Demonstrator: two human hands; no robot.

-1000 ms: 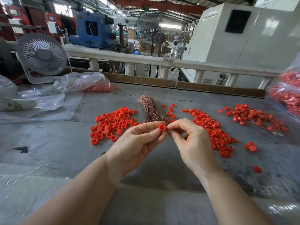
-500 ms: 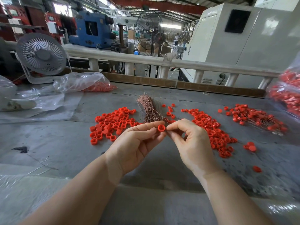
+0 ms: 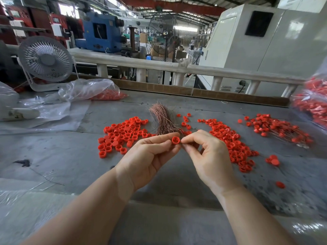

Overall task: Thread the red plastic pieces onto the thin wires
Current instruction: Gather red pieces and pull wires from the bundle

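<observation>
The left hand (image 3: 148, 156) pinches one red plastic piece (image 3: 175, 140) between thumb and forefinger, above the grey tabletop (image 3: 62, 160). The right hand (image 3: 210, 156) meets it, fingertips pressed together, perhaps on a thin wire too fine to see. A bundle of wires (image 3: 161, 121) lies just beyond, between heaps of loose red pieces (image 3: 122, 133).

Daylight flooding in from the far hall openings; soft shadow lying under the forearms on the counter (image 3: 53, 156). Wide-angle bending the railing (image 3: 221, 72); right-edge bag (image 3: 313, 103) blurring.
</observation>
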